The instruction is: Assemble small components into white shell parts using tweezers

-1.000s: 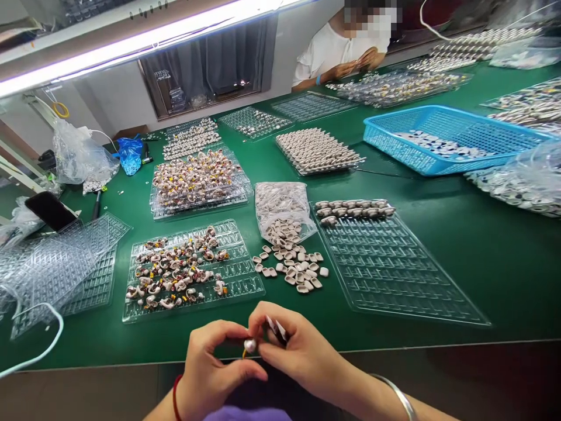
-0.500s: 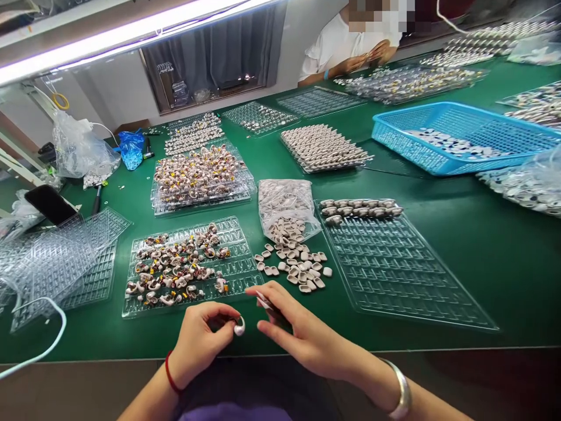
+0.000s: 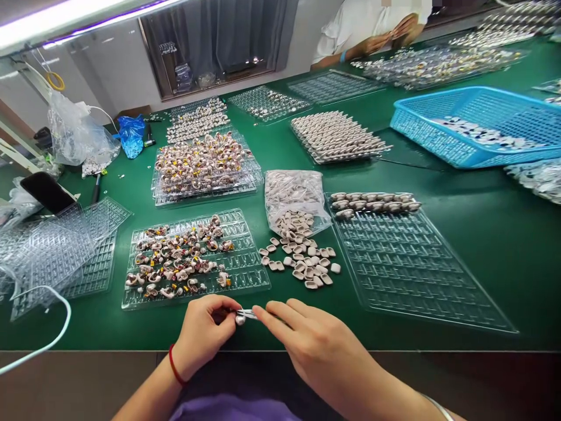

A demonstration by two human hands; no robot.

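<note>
Pinched in the fingertips of my left hand (image 3: 205, 324) is a small white earphone part (image 3: 240, 320), a ball-shaped end showing and the rest behind my fingers. Metal tweezers (image 3: 248, 314) are in my right hand (image 3: 318, 342), their tips at the earphone part; whether they grip anything there is too small to tell. Just beyond my left hand lies a clear tray (image 3: 245, 266) with rows of earphone parts with yellow and dark red bits. Beige shell covers (image 3: 311, 272) are scattered beyond my right hand, in front of an open plastic bag (image 3: 294, 190) of them.
At right a clear tray (image 3: 407, 280) has beige pieces along its far edge. Farther off are stacked filled trays (image 3: 201, 164), a tray of beige pieces (image 3: 337, 137) and a blue basket (image 3: 456, 155). Empty clear trays (image 3: 65, 257) and a phone (image 3: 48, 192) lie left. A co-worker (image 3: 350, 35) sits across.
My right hand has moved left and turned, bringing the tweezers to the earphone part. My left hand keeps its hold nearly in place. The camera view has shifted slightly.
</note>
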